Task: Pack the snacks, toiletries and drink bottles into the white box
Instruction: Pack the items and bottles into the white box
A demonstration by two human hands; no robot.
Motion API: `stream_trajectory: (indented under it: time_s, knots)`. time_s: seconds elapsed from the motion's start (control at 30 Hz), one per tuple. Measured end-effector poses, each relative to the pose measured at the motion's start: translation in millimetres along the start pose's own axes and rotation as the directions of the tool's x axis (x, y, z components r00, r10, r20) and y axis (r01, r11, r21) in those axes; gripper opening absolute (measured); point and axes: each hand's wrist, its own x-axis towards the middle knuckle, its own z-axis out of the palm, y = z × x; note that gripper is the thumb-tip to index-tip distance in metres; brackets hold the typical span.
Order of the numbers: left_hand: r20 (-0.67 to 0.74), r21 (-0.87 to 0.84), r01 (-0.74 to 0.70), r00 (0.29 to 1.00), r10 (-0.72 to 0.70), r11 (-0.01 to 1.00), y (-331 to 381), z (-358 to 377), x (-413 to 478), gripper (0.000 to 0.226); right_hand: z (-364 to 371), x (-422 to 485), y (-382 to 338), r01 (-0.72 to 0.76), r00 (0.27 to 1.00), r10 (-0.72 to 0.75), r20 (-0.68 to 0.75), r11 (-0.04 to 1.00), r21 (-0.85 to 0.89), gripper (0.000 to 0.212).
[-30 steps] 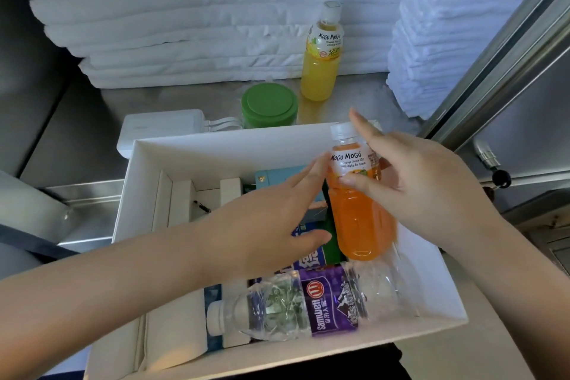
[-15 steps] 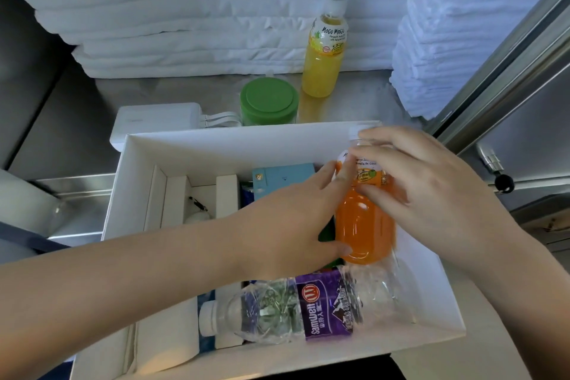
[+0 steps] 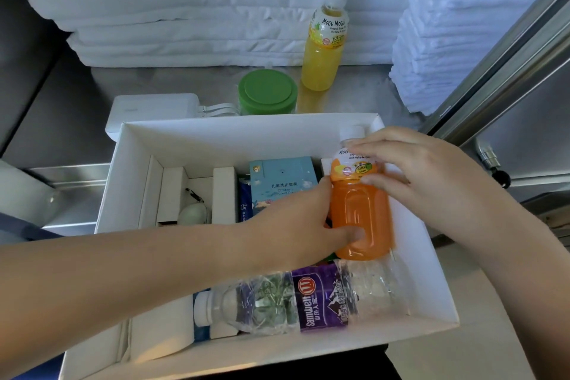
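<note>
- My left hand (image 3: 296, 225) and right hand (image 3: 431, 176) are gripping the orange bottle (image 3: 361, 210), fingers wrapping it, inside the white box (image 3: 216, 139).
- Water bottle (image 3: 302, 302) is lying at the near wall.
- Yellow bottle (image 3: 324, 43) is standing on the desk (image 3: 172, 80).

1. Your yellow juice bottle (image 3: 324, 40), standing behind the box, reads "MOGU MOGU" on its label; the small print under it is too fine to read.
2. The orange juice bottle (image 3: 359, 203) under your fingers shows only "MOG" of its name.
3. The water bottle (image 3: 296, 302) lying in the box carries "Samwell" on its purple label, beside a round red logo.
4. The light blue packet (image 3: 283, 179) bears Chinese characters and the word "Children".
</note>
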Motion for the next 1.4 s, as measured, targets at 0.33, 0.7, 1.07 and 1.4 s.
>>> stream_trajectory:
  time_s: [0.33,0.7,1.07,1.4]
  knots:
    - [-0.044,0.413,-0.149,0.982,0.183,0.898,-8.7,-12.8,-1.9,0.099,-10.4,-5.6,-7.8,0.049,0.999,-0.047,0.013,0.984,-0.173,0.036]
    - [0.069,0.645,-0.245,0.962,0.264,0.723,-7.7,-13.0,5.1,0.114,5.3,-12.6,-9.9,0.217,0.973,-0.172,0.153,0.905,-0.365,0.047]
    - [0.161,0.669,-0.248,0.969,0.190,0.701,-11.7,-17.7,7.7,0.110,0.8,-11.4,-22.4,0.146,0.954,-0.025,0.298,0.908,-0.392,0.058]
    - [0.127,0.703,-0.328,0.931,0.343,0.631,-9.9,-45.1,10.2,0.081,-7.6,-1.2,-30.9,0.058,0.968,-0.018,0.249,0.986,-0.155,0.040]
